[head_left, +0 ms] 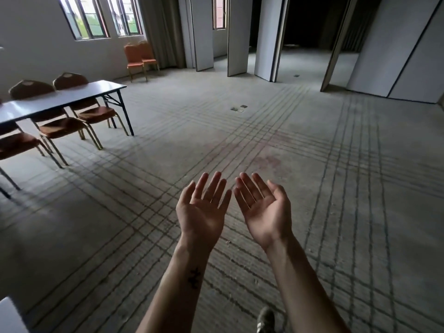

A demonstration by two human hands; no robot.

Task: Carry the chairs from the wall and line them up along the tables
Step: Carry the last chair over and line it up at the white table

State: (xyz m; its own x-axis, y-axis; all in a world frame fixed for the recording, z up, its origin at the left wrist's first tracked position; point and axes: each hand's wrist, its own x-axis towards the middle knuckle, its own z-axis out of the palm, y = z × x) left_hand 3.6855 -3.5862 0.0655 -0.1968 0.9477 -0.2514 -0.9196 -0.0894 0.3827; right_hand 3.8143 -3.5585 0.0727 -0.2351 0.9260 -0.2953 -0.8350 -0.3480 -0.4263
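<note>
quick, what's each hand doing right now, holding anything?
Left hand: open, palm up, fingers straight, holding nothing.
Right hand: open, palm up, fingers straight, holding nothing.

The table (72, 98) top looks smooth and a little glossy. The chairs (97, 114) have orange cloth seats and thin metal legs. The carpet (312, 188) is matt and rough.

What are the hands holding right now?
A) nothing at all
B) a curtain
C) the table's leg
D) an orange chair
A: the left hand and the right hand are both open, palms up, with nothing in them. The two orange chairs stand far off by the wall under the window.
</note>
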